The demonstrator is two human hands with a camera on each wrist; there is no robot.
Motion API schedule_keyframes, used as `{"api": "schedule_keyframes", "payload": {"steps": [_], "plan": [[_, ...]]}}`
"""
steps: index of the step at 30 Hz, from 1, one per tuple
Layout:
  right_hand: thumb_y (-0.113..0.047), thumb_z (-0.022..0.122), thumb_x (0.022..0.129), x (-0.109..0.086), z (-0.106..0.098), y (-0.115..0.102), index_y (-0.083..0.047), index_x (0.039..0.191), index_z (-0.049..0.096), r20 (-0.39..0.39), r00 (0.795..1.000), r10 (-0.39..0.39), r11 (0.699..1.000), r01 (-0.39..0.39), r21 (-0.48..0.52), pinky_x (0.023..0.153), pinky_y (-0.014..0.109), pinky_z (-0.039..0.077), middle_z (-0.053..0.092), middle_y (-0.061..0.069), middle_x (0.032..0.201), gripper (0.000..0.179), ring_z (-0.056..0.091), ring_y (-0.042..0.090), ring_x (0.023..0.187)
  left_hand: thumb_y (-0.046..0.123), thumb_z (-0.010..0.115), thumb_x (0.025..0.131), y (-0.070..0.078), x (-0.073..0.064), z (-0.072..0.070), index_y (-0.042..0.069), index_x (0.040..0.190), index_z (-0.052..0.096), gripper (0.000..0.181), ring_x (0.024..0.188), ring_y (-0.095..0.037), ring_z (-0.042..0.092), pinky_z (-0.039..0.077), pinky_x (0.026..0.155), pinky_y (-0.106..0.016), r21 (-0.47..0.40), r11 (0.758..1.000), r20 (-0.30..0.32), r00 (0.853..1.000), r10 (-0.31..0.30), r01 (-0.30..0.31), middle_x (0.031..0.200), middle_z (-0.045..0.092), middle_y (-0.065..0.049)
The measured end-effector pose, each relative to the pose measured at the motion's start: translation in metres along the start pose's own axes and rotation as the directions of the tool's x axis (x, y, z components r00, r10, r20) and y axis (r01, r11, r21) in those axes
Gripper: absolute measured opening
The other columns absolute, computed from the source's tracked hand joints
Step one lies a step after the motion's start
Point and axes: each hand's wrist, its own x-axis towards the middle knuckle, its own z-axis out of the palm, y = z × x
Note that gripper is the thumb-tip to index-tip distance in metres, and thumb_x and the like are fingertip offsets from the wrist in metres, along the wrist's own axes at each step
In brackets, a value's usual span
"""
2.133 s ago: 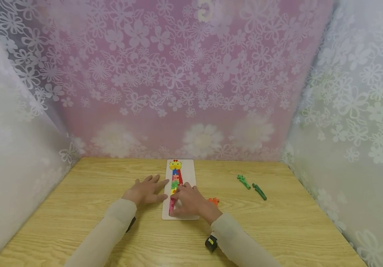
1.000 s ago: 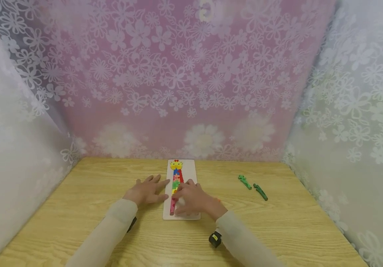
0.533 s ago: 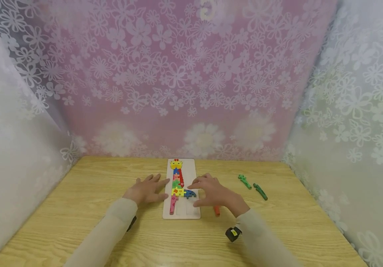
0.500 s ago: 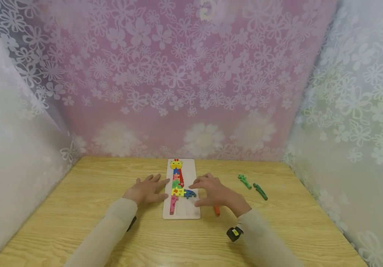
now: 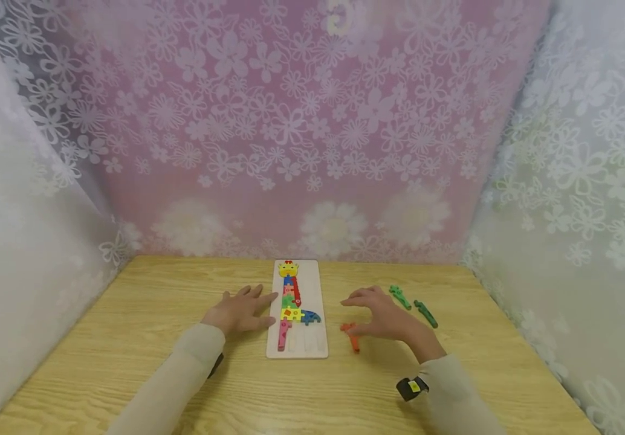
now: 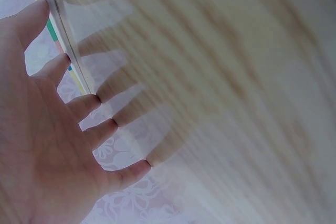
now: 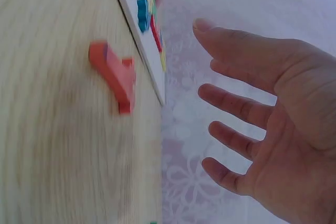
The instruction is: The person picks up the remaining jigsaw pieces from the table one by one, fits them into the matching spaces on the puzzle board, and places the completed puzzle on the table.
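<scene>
A white puzzle board (image 5: 312,284) lies on the wooden table, bearing a giraffe of coloured pieces: a yellow head (image 5: 288,269), a red mane piece (image 5: 296,291), a yellow body piece (image 5: 291,314), a blue piece (image 5: 310,317) and a pink leg (image 5: 283,336). My left hand (image 5: 240,311) has spread fingers, its fingertips at the board's left edge. To the right of the board, my right hand (image 5: 380,314) hangs over the table with fingers apart and nothing in them. An orange puzzle piece (image 7: 113,72) lies under its thumb side, apart from the hand in the right wrist view.
Two more puzzle pieces, a light green one (image 5: 399,297) and a dark green one (image 5: 425,313), lie on the table beyond my right hand. Patterned curtains (image 5: 312,121) enclose the table at the back and both sides.
My right hand has left the board's pieces and moved right, over beside the orange piece, uncovering the blue piece and pink leg. My left hand has stayed at the board's edge.
</scene>
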Motion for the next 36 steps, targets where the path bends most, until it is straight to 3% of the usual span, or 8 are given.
{"api": "schedule_keyframes", "payload": {"steps": [8, 12, 15, 22, 27, 32, 36], "plan": [[-0.020, 0.082, 0.089, -0.013, -0.016, 0.036, -0.006, 0.135, 0.067, -0.044, 0.999, 0.020, 1.000, -0.019, 0.024, 0.107, 0.074, 0.038, 0.060, 0.021, 0.139, 0.051, 0.045, 0.051, 0.132, 0.067, 0.048, 0.100, 0.001, 0.000, 0.000, 0.034, 0.163, 0.031, 0.074, 0.159, -0.045, 0.020, 0.014, 0.118, -0.081, 0.012, 1.000, -0.013, 1.000, 0.003, -0.003, 0.172, 0.023, -0.014], [-0.016, 0.081, 0.089, -0.024, -0.025, 0.056, -0.005, 0.134, 0.068, -0.050, 0.999, 0.020, 1.000, -0.021, -0.020, 0.107, 0.078, 0.034, 0.060, 0.023, 0.139, 0.049, 0.046, 0.053, 0.133, 0.067, 0.047, 0.100, 0.002, -0.001, 0.001, 0.035, 0.163, 0.031, 0.072, 0.159, -0.045, 0.021, 0.015, 0.118, -0.081, 0.023, 1.000, -0.012, 1.000, 0.009, -0.009, 0.173, 0.022, -0.014], [-0.015, 0.081, 0.089, -0.033, -0.032, 0.070, -0.006, 0.134, 0.068, -0.047, 0.998, 0.032, 0.998, -0.034, -0.044, 0.100, 0.074, 0.042, 0.060, 0.024, 0.140, 0.048, 0.046, 0.053, 0.131, 0.067, 0.046, 0.101, 0.002, -0.001, 0.000, 0.035, 0.163, 0.030, 0.072, 0.159, -0.045, 0.021, 0.015, 0.118, -0.081, 0.028, 1.000, -0.011, 1.000, 0.010, -0.010, 0.173, 0.022, -0.014], [-0.010, 0.077, 0.091, -0.049, -0.042, 0.103, -0.001, 0.132, 0.068, -0.045, 0.999, 0.005, 0.997, -0.009, -0.079, 0.096, 0.075, 0.044, 0.060, 0.027, 0.139, 0.042, 0.047, 0.055, 0.128, 0.068, 0.046, 0.100, 0.001, 0.000, 0.001, 0.035, 0.163, 0.030, 0.073, 0.159, -0.045, 0.020, 0.015, 0.118, -0.081, 0.040, 0.999, -0.013, 1.000, 0.003, -0.002, 0.173, 0.022, -0.013], [-0.008, 0.080, 0.088, -0.057, -0.046, 0.121, -0.002, 0.131, 0.069, 0.018, 0.999, 0.039, 0.995, -0.037, -0.097, 0.093, 0.077, 0.042, 0.058, 0.027, 0.142, 0.045, 0.047, 0.054, 0.126, 0.070, 0.046, 0.099, 0.001, 0.000, 0.001, 0.036, 0.163, 0.030, 0.074, 0.159, -0.045, 0.019, 0.014, 0.118, -0.081, 0.027, 1.000, -0.010, 1.000, 0.005, -0.005, 0.173, 0.021, -0.013], [-0.011, 0.082, 0.086, -0.062, -0.050, 0.129, -0.005, 0.138, 0.064, 0.112, 0.987, 0.116, 0.991, -0.107, -0.084, 0.096, 0.087, 0.028, 0.048, 0.028, 0.152, 0.055, 0.039, 0.056, 0.132, 0.070, 0.046, 0.099, 0.000, 0.000, 0.002, 0.036, 0.163, 0.030, 0.074, 0.159, -0.045, 0.019, 0.014, 0.118, -0.081, 0.020, 1.000, -0.015, 1.000, 0.000, 0.000, 0.173, 0.021, -0.014], [-0.011, 0.082, 0.086, -0.066, -0.050, 0.131, -0.004, 0.140, 0.061, 0.138, 0.978, 0.155, 0.987, -0.145, -0.075, 0.096, 0.090, 0.023, 0.044, 0.030, 0.154, 0.059, 0.036, 0.058, 0.134, 0.068, 0.046, 0.100, 0.000, 0.000, 0.002, 0.035, 0.163, 0.030, 0.073, 0.159, -0.046, 0.019, 0.013, 0.118, -0.082, 0.012, 1.000, -0.012, 1.000, 0.008, -0.008, 0.173, 0.021, -0.014]]}}
